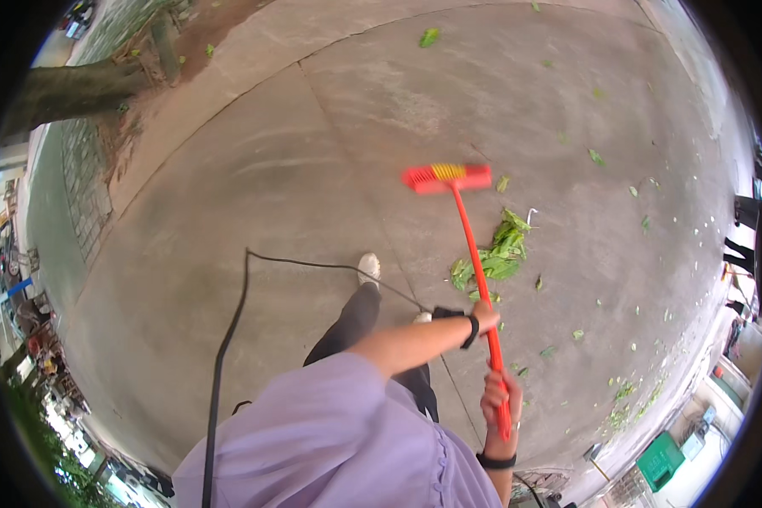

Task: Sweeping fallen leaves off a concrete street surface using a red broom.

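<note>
Both my hands grip the red handle of a broom (468,241). My left hand (484,316) reaches across my body and holds the handle partway along. Near the handle's end, my right hand (501,395) is closed around it. The broom head (447,178), red with a yellow middle section, is slightly blurred. Whether it touches the concrete cannot be told. A pile of green leaves (505,244) lies on the ground beside and partly behind the handle. A small white curled scrap (531,216) sits at the pile's right edge.
Loose leaves (595,157) dot the concrete ground (260,203) to the right and ahead. A black cable (219,355) loops at my left. A tree trunk (82,92) stands at upper left, a green bin (660,461) at lower right. People's legs (740,254) show at the right rim.
</note>
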### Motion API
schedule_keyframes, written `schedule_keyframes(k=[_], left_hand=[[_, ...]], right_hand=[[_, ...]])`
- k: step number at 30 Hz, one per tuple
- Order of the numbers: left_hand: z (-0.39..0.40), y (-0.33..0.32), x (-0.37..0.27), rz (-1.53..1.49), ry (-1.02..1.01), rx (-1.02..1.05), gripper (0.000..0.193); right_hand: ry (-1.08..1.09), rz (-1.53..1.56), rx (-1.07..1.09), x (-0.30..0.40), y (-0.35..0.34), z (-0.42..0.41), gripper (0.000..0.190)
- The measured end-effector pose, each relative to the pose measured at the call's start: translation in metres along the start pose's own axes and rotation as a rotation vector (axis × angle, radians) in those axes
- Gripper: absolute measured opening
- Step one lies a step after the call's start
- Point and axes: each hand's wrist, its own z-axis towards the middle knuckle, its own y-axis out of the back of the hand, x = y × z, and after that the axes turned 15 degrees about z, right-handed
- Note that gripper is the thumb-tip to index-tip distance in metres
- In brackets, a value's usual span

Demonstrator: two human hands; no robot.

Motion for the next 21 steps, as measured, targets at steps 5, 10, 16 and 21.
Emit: schedule_keyframes(k=[5,10,16,21], left_hand=[[-0.067,-0.055,0.018,0.115,0.094,0.074,0.028],[-0.105,-0.048,-0.006,0.019,0.056,0.140,0.029],[-0.056,0.033,-0.065,0.007,-0.135,0.243,0.037],[-0.037,0.125,-0.076,0.143,-0.223,-0.015,0.034]], right_hand=[[0.148,0.001,-0.070,-0.026,0.019,-0.072,0.028],[0.223,-0.227,0.020,-0.032,0.020,-0.095,0.030],[0.069,-0.047,0.211,-0.004,-0.018,-0.014,0.026],[-0.123,0.092,0.345,0.073,-0.051,0.091,0.018]])
